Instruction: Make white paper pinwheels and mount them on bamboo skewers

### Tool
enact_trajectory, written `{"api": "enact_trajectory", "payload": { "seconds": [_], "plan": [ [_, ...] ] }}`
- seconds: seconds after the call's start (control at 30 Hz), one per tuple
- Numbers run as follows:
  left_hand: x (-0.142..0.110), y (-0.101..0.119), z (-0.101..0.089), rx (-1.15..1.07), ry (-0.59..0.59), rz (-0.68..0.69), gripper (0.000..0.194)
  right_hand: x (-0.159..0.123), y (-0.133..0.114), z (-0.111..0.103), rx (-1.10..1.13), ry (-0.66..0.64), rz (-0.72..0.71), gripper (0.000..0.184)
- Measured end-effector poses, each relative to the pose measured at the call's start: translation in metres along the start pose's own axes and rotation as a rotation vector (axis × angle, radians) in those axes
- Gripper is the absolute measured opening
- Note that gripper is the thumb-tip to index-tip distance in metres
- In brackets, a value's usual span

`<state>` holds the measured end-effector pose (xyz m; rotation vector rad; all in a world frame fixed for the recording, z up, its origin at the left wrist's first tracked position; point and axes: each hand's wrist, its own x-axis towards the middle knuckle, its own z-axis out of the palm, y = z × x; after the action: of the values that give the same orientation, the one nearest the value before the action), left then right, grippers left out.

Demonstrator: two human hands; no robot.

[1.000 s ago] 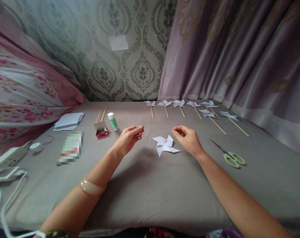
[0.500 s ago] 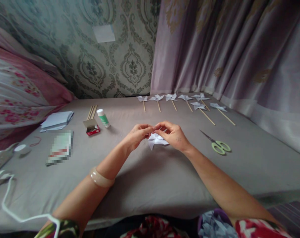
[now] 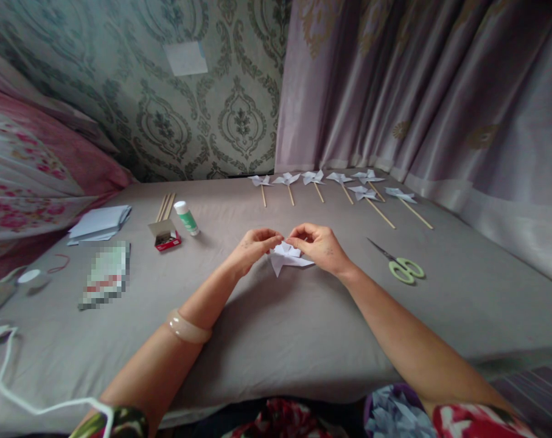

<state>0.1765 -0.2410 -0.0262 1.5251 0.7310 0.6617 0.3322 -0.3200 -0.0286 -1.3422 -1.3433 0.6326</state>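
Observation:
A white folded paper pinwheel [image 3: 287, 257] is between my two hands, above the middle of the table. My left hand [image 3: 256, 248] has its fingers closed in a pinch at the pinwheel's upper left edge. From the other side, my right hand [image 3: 320, 246] pinches it at the upper right, thumb and forefinger together. The fingertips of both hands nearly meet over the pinwheel's centre, and any small part between them is hidden. One paper point hangs down below the fingers.
Finished pinwheels on sticks [image 3: 313, 177] lie along the back. Scissors [image 3: 401, 266] lie at right. Leftward are a glue stick [image 3: 187, 219], an open red box [image 3: 168, 242], wooden sticks [image 3: 167, 207], stacked paper [image 3: 100, 223] and a white cable [image 3: 42, 406]. A tub of paper scraps [image 3: 397, 413] stands by my lap.
My fingertips have drawn slightly apart over the pinwheel, and more of its folded centre shows. The view has shifted a little.

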Motion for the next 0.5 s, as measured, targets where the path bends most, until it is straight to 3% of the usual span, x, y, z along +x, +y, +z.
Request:
{"api": "enact_trajectory", "payload": {
  "seconds": [0.1,0.2,0.5],
  "plan": [
    [0.011,-0.008,-0.01,0.321,0.138,0.138,0.012,0.006,0.003,-0.008,0.076,0.102,0.031,0.024],
    [0.022,-0.013,-0.018,0.545,0.159,0.187,0.017,0.011,0.007,-0.014,0.16,0.164,0.078,0.026],
    [0.037,-0.004,-0.006,1.0,-0.177,0.205,0.038,0.014,0.021,-0.017,0.139,0.185,0.149,0.029]
  ]
}}
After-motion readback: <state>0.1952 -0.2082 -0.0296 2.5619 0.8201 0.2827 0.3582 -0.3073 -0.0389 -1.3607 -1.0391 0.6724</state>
